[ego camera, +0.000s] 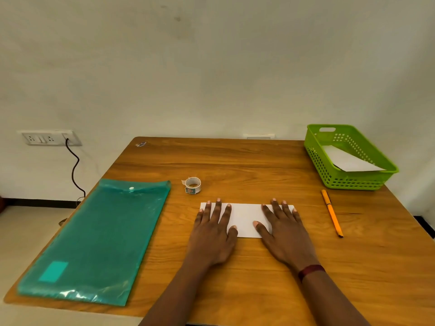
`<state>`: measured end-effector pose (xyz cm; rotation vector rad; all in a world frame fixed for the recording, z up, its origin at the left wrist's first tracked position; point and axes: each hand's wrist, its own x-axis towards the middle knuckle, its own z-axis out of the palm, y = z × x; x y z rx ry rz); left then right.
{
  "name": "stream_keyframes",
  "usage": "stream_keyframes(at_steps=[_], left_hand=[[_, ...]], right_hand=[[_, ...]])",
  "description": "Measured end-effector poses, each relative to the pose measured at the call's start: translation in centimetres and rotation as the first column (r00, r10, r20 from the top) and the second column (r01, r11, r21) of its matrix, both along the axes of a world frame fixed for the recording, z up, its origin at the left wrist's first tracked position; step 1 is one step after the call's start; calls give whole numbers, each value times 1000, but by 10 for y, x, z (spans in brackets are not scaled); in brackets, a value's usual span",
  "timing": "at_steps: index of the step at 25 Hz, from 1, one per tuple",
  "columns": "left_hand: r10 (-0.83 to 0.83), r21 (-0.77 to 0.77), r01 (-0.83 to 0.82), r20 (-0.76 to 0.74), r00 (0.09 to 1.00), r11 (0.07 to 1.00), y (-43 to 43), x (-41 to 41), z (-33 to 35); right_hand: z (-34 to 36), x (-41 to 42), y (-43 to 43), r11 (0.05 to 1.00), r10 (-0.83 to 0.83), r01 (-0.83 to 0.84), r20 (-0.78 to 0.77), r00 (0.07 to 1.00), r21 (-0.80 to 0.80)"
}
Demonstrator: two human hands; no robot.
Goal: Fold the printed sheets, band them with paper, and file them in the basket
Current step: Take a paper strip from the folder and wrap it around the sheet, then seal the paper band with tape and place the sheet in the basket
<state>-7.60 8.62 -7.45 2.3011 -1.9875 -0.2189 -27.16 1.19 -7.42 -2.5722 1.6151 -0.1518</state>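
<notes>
Flat and spread, the left hand and right hand are pressed palm-down on a white folded sheet, one over each end, nothing gripped. A tape roll is seen just beyond, an orange pen to the right, a green basket holding paper at the table's far right corner.

Both hands lie flat on a white folded sheet near the middle of the wooden tabletop, the left hand on its left end, the right hand on its right end, fingers straight and spread. A green basket at the far right corner holds 1 white paper. A teal plastic folder lies along the left edge, a tape roll just beyond the sheet, an orange pen to its right.
</notes>
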Motion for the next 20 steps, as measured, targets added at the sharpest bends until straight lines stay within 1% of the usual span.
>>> stream_keyframes(at_steps=[4,6,8,10,11,14,16,18,20], left_hand=[[38,-56,-40,-30,999,998,2,-1,-3],[55,-98,-62,-81,995,993,6,-1,-2],[80,-176,-116,-203,976,977,9,1,3],[106,-272,-216,-370,923,938,9,6,11],[108,-321,-255,-412,905,912,9,11,15],[149,-452,-322,-376,914,832,-3,30,28],[194,-496,-358,-352,916,791,-16,48,39],[228,-472,-352,-300,926,808,-30,67,49],[253,-399,-309,-188,949,863,-41,86,54]], right_hand=[[5,-2,5,1000,-18,19,66,998,-16],[7,-3,7,999,-22,24,98,995,-21],[9,-3,9,998,-31,38,144,989,-46],[9,-3,10,995,-31,46,175,984,-86],[9,-3,11,994,-27,46,181,983,-102],[8,-3,11,990,-20,46,186,982,-137],[8,-3,10,987,-25,55,195,980,-150],[8,-3,10,983,-25,62,210,977,-171],[9,-3,11,978,-18,61,211,977,-199]])
